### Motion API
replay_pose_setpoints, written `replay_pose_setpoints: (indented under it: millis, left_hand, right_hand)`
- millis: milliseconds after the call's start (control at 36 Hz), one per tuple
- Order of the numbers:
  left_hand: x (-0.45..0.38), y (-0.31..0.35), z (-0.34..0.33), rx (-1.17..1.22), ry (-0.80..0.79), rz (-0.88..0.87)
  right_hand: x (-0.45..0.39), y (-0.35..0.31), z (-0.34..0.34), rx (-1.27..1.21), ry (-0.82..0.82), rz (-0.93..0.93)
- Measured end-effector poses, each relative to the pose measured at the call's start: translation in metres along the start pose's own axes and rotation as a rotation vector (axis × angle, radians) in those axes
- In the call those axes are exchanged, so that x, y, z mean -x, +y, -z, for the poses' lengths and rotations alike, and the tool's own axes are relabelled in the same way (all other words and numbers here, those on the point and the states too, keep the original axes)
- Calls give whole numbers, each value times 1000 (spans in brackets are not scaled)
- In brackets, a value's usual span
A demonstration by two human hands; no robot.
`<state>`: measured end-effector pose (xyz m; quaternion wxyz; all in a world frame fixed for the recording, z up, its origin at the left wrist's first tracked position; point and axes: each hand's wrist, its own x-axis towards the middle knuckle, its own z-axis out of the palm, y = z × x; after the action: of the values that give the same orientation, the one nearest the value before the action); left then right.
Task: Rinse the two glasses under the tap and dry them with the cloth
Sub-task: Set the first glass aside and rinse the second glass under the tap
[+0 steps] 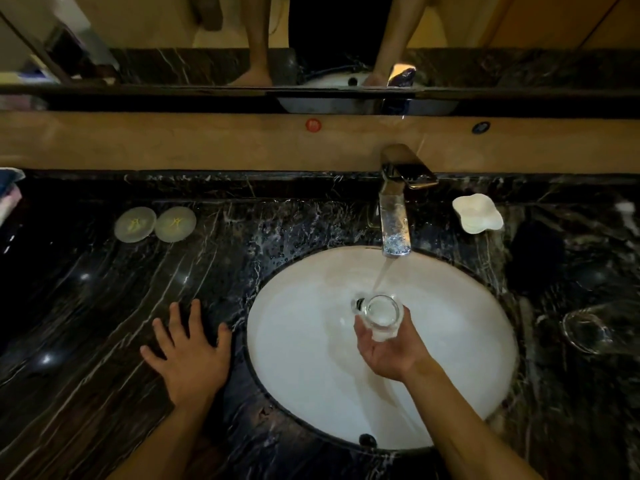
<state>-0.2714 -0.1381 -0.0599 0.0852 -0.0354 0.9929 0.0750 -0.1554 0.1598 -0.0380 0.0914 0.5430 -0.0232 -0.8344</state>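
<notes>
R hand (pixel 388 351) cups a clear glass (pixel 381 315) upright over the white sink (pixel 311 358), fingers curled round its lower wall, rim up under the tap (pixel 394 216) stream. L hand (pixel 188 355) flat on the dark marble counter (pixel 86 306), fingers spread. 2nd glass (pixel 588 329) lies far right on counter.

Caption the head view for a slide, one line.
Right hand holds a glass under the running tap; left hand flat on the marble counter.
</notes>
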Motion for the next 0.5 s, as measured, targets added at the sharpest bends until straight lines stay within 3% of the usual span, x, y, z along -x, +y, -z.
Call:
replay_pose_setpoints:
  millis: [111,306,389,500]
  left_hand:
    - [2,1,2,0,-16,2]
    - [3,16,29,-6,-101,19]
    - [4,45,53,32,-77,-215]
    - [15,120,93,166,-57,-662]
  right_hand:
    - [14,-1,6,-150,43,28]
    - [61,-11,24,155,44,264]
    - [70,-14,41,398,79,423]
    - [80,-11,60,945,294,820]
